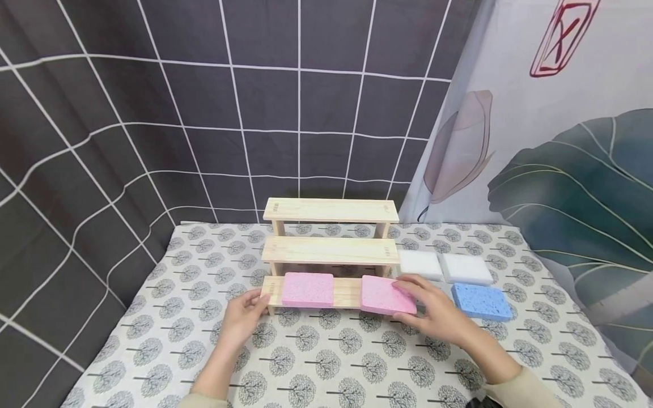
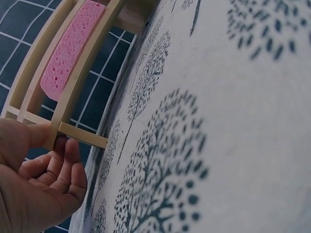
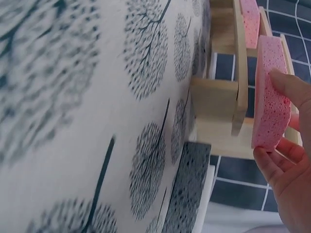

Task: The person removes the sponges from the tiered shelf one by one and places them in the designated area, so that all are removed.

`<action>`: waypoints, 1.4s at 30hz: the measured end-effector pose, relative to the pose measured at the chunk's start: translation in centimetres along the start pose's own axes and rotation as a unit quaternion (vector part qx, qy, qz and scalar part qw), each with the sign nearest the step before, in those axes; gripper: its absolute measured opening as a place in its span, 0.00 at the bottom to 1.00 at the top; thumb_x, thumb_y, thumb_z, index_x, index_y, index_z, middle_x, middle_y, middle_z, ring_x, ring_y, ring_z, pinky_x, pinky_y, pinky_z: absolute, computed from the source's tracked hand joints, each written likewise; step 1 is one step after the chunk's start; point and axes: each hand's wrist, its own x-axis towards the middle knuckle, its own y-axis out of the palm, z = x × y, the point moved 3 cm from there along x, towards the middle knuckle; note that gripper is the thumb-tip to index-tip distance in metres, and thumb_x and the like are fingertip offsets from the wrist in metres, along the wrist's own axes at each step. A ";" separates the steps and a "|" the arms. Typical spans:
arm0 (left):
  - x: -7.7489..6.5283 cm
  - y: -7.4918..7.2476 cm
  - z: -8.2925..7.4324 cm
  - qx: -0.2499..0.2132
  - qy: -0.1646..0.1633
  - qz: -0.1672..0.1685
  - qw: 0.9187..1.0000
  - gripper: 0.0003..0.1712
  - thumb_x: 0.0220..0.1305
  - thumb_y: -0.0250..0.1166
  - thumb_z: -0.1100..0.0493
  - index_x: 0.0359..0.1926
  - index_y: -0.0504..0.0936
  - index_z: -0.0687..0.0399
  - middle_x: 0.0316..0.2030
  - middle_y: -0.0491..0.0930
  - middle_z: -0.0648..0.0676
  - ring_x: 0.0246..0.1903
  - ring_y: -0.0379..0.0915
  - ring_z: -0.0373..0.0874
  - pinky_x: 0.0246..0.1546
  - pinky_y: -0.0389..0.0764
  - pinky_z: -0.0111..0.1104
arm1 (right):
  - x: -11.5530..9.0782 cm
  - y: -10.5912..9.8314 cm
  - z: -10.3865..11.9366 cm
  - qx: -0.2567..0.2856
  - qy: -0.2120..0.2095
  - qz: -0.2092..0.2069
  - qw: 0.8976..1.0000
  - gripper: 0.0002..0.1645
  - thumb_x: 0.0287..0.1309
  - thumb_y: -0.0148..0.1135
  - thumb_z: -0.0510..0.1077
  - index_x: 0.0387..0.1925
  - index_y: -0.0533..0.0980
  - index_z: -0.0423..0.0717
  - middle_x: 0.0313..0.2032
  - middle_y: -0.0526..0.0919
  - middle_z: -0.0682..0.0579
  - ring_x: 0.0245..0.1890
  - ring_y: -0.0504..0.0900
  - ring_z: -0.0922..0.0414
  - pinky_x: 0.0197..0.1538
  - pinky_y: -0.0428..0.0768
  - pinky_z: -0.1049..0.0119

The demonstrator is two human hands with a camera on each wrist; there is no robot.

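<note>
A three-step wooden shelf [image 1: 330,250] stands on the patterned cloth. My left hand [image 1: 245,314] pinches the left end of its lowest step, thumb on top and fingers below in the left wrist view. One pink sponge [image 1: 308,289] lies flat on the left part of that step. My right hand [image 1: 433,309] grips a second pink sponge [image 1: 386,294] by its right end, over the step's right part. That sponge sits slightly turned and reaches past the step's front edge. In the right wrist view, thumb and fingers hold the pink sponge [image 3: 271,97] at its edges.
Right of the shelf lie two white sponges [image 1: 465,268] side by side, with a blue sponge [image 1: 482,301] in front of them. The tree-print cloth [image 1: 326,351] covers the table. A dark gridded curtain [image 1: 326,102] hangs behind, and a leaf-print curtain [image 1: 571,170] at right.
</note>
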 end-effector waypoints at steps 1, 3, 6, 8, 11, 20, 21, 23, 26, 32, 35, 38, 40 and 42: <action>0.0 0.0 0.0 0.002 -0.001 0.000 1.000 0.23 0.72 0.62 0.62 0.61 0.74 0.74 0.40 0.83 0.62 0.37 0.82 0.47 0.39 0.87 0.31 | -0.2 -0.2 -0.1 0.001 -0.001 -0.005 1.000 0.38 0.50 0.78 0.48 0.62 0.77 0.42 0.62 0.76 0.42 0.58 0.78 0.37 0.57 0.78 0.34; 0.0 -0.1 0.0 0.002 -0.002 0.000 1.000 0.24 0.72 0.62 0.61 0.62 0.74 0.73 0.41 0.82 0.62 0.38 0.82 0.48 0.40 0.87 0.31 | -0.7 -0.5 -0.3 -0.001 -0.002 -0.010 1.000 0.37 0.50 0.78 0.47 0.61 0.77 0.41 0.62 0.77 0.41 0.58 0.78 0.36 0.56 0.78 0.33; 0.0 -0.2 0.1 -0.001 -0.004 0.000 1.000 0.24 0.72 0.62 0.61 0.62 0.74 0.73 0.42 0.82 0.63 0.39 0.82 0.48 0.40 0.87 0.31 | -1.4 -0.9 -0.7 0.000 0.006 -0.012 1.000 0.37 0.48 0.79 0.46 0.61 0.77 0.41 0.61 0.77 0.40 0.57 0.78 0.36 0.54 0.79 0.33; 0.0 -0.2 0.1 -0.002 -0.005 0.000 1.000 0.24 0.71 0.62 0.62 0.62 0.74 0.73 0.42 0.82 0.63 0.39 0.82 0.48 0.40 0.87 0.31 | -2.0 -1.1 -0.9 -0.004 0.012 -0.014 1.000 0.36 0.48 0.79 0.46 0.60 0.78 0.40 0.60 0.77 0.38 0.55 0.79 0.36 0.53 0.79 0.32; 0.1 -0.1 0.1 -0.002 -0.007 0.000 1.000 0.24 0.71 0.63 0.61 0.62 0.74 0.73 0.41 0.82 0.61 0.39 0.82 0.48 0.41 0.87 0.31 | -2.9 -1.6 -1.3 -0.008 0.021 -0.016 1.000 0.37 0.47 0.79 0.46 0.59 0.78 0.40 0.61 0.77 0.39 0.56 0.78 0.35 0.53 0.76 0.29; 0.1 -0.1 0.2 -0.002 -0.006 0.001 1.000 0.25 0.71 0.63 0.61 0.62 0.74 0.73 0.42 0.82 0.61 0.39 0.82 0.48 0.41 0.87 0.31 | -5.4 -3.3 -2.3 -0.011 0.044 -0.021 0.999 0.38 0.45 0.82 0.47 0.59 0.78 0.45 0.61 0.77 0.43 0.58 0.75 0.36 0.52 0.73 0.24; 0.1 -0.1 0.2 0.000 -0.006 0.001 1.000 0.25 0.71 0.63 0.61 0.62 0.74 0.73 0.42 0.82 0.61 0.39 0.82 0.48 0.41 0.87 0.30 | -5.6 -3.4 -2.5 -0.015 0.040 -0.025 0.999 0.39 0.43 0.83 0.46 0.59 0.78 0.46 0.60 0.77 0.43 0.58 0.76 0.36 0.52 0.74 0.25; 0.1 -0.1 0.2 0.002 -0.006 0.000 1.000 0.25 0.71 0.63 0.61 0.62 0.74 0.73 0.42 0.82 0.61 0.39 0.82 0.48 0.41 0.87 0.30 | -6.1 -3.6 -2.7 -0.024 0.028 -0.031 0.999 0.40 0.39 0.84 0.45 0.58 0.79 0.46 0.59 0.78 0.43 0.56 0.77 0.36 0.50 0.75 0.26; 0.2 0.0 0.2 0.001 -0.006 0.001 1.000 0.24 0.71 0.63 0.61 0.62 0.74 0.73 0.42 0.82 0.61 0.39 0.82 0.48 0.41 0.87 0.30 | -6.7 -3.6 -3.1 -0.031 0.018 -0.034 0.999 0.40 0.36 0.84 0.44 0.56 0.80 0.45 0.57 0.79 0.42 0.54 0.78 0.37 0.50 0.76 0.27; 0.3 0.0 0.4 0.007 -0.004 -0.002 1.000 0.24 0.71 0.63 0.62 0.62 0.74 0.73 0.42 0.82 0.61 0.39 0.82 0.47 0.40 0.86 0.29 | -7.4 -3.3 -3.7 -0.035 0.023 -0.016 0.999 0.39 0.34 0.83 0.44 0.54 0.80 0.43 0.56 0.81 0.42 0.51 0.80 0.37 0.49 0.76 0.27; 0.3 0.0 0.4 0.008 -0.006 -0.005 1.000 0.24 0.71 0.63 0.61 0.62 0.75 0.72 0.41 0.82 0.61 0.39 0.82 0.47 0.40 0.86 0.29 | -7.5 -3.0 -4.0 -0.037 0.028 0.008 0.999 0.39 0.34 0.83 0.45 0.54 0.80 0.43 0.56 0.81 0.42 0.51 0.80 0.37 0.51 0.77 0.28; 0.3 0.0 0.3 0.011 -0.005 -0.004 1.000 0.24 0.71 0.63 0.61 0.62 0.75 0.72 0.41 0.83 0.61 0.39 0.82 0.48 0.40 0.86 0.30 | -7.6 -2.7 -4.2 -0.037 0.030 0.020 0.999 0.39 0.34 0.84 0.46 0.54 0.81 0.43 0.56 0.81 0.42 0.51 0.81 0.37 0.51 0.78 0.31; 0.3 -0.1 0.2 0.015 -0.005 -0.004 1.000 0.24 0.71 0.63 0.61 0.61 0.75 0.72 0.41 0.83 0.61 0.39 0.82 0.48 0.41 0.87 0.30 | -7.6 -2.7 -4.3 -0.037 0.029 0.021 0.999 0.40 0.34 0.85 0.47 0.54 0.81 0.43 0.56 0.81 0.42 0.52 0.81 0.37 0.51 0.79 0.31; 0.3 -0.1 0.1 0.019 -0.005 -0.002 1.000 0.24 0.71 0.63 0.61 0.62 0.75 0.73 0.41 0.83 0.62 0.39 0.82 0.48 0.41 0.86 0.30 | -7.5 -2.8 -4.2 -0.040 0.029 0.017 0.999 0.40 0.34 0.85 0.48 0.54 0.81 0.43 0.56 0.81 0.43 0.52 0.81 0.37 0.50 0.79 0.31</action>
